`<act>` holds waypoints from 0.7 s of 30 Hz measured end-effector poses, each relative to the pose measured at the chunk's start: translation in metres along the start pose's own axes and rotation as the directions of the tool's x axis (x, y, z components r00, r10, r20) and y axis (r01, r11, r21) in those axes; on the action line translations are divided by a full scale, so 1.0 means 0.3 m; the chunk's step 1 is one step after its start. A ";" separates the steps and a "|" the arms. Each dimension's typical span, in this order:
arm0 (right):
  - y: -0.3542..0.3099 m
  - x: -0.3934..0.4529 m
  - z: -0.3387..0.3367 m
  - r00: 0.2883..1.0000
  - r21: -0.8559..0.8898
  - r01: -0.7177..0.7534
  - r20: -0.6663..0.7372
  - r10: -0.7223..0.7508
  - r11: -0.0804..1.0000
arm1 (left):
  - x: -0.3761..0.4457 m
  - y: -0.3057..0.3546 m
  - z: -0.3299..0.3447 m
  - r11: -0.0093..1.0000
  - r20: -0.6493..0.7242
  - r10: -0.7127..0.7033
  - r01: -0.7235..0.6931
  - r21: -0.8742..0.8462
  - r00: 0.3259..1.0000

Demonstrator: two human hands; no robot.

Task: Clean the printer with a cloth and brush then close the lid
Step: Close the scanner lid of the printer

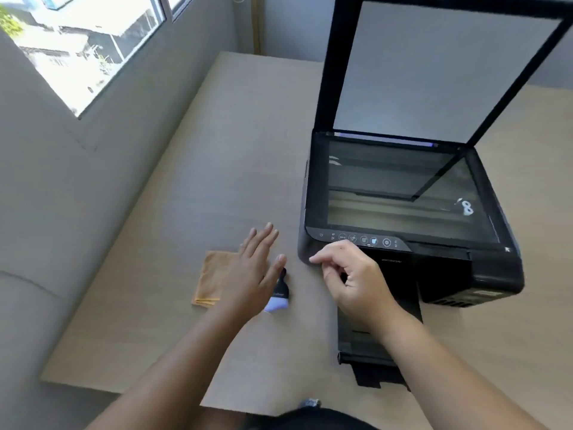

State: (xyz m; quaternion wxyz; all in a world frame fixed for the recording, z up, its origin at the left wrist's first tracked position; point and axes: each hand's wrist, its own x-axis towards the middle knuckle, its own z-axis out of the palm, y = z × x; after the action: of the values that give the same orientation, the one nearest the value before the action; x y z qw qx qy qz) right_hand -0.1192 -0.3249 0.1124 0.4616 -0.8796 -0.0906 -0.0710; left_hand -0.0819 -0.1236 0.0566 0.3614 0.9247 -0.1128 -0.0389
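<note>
Light wood table (217, 144) pushed up against a grey wall, with a window (86, 41) up in the far-left corner letting in a lot of daylight. Black printer (403, 243) sits on the right half of the table, its front facing the near edge, and the lid (434, 66) is standing straight up, so the scanner glass (403, 193) is fully exposed. You can see a couple of white smudgy marks on the glass, one near its right side and one on the left. The paper output tray (372, 352) is pulled out toward the near edge.

Folded orange cloth (214, 277) lies flat on the table left of the printer, closer to the near edge than the far one. Just beside it on the right is the little brush (279, 293), black handle, pale bristles pointing at the near edge.

Left hand (251, 274) hovers over both with the fingers spread out flat, not gripping anything, partly covering the cloth and the brush. Right hand (350, 280) is at the printer's front-left corner, fingers loosely curled, nothing in it; can't tell if it's actually touching the casing.
</note>
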 end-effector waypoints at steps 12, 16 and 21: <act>0.080 0.229 -0.570 0.904 -0.133 -0.111 -0.426 0.044 0.985 | 0.560 0.383 -0.216 0.967 -0.150 0.124 -0.153 -0.203 0.981; 0.108 0.402 -0.794 0.848 -0.192 -0.216 -0.522 0.087 0.957 | 0.713 0.526 -0.295 0.941 -0.156 0.012 -0.064 -0.331 0.988; 0.141 0.584 -0.989 0.813 -0.222 -0.282 -0.572 0.110 0.933 | 0.879 0.686 -0.371 0.879 -0.151 -0.081 -0.001 -0.476 0.985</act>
State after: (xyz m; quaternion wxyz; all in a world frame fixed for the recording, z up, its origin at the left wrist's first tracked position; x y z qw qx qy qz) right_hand 0.0488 -0.5769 0.2823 0.3357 -0.8851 0.1499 -0.2852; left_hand 0.1542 -0.2594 0.2804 0.5840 0.8102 -0.0500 0.0044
